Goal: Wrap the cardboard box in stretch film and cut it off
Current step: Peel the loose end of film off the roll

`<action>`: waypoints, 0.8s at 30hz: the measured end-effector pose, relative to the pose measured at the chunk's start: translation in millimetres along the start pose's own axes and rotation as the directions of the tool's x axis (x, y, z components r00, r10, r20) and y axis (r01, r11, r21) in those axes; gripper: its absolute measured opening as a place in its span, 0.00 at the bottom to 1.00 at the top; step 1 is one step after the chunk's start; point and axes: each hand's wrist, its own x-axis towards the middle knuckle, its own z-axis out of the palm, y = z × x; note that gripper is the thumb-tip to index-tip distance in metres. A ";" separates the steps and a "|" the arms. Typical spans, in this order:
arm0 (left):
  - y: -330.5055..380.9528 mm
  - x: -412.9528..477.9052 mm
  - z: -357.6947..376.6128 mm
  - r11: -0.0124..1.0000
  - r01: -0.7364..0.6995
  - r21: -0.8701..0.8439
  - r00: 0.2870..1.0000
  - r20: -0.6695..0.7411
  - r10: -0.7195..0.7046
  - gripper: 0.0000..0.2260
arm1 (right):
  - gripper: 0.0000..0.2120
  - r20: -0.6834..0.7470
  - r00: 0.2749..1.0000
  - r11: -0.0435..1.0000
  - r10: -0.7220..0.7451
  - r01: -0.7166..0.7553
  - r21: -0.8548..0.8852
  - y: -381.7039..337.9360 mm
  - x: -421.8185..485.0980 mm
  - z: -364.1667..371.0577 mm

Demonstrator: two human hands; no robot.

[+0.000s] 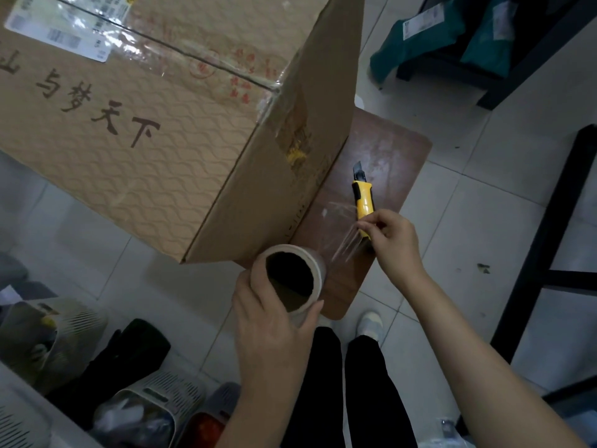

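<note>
2 bare hands reach out low in the view. Left hand [274, 328] grips 1 roll of stretch film [318, 265], fingers and thumb curled round its pale cardboard tube, whose round hollow end faces up. From the roll, 1 band of clear film [347, 250], bunched into glossy strands, runs right to the right hand [399, 244], which pinches it between curled fingertips. Those fingertips sit over the near end of 1 utility knife [363, 198], yellow and black, blade out and pointing far; whether they touch it cannot be told. The knife lies on 1 small brown table [397, 150], scuffed, with rounded corners. 1 cardboard box [145, 134] stands on the table's left part, just beside the roll. It is large and wave-embossed, printed with dark characters, with clear tape along its top seam and 1 white label at the far left. Pale floor tiles [484, 221] surround the table.
</note>
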 end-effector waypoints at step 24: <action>-5.4 65.6 -17.5 0.656 -0.691 0.303 0.693 0.533 0.485 0.60 | 0.01 -0.012 1.000 0.999 -0.024 0.023 -0.031 15.8 -1.3 -22.3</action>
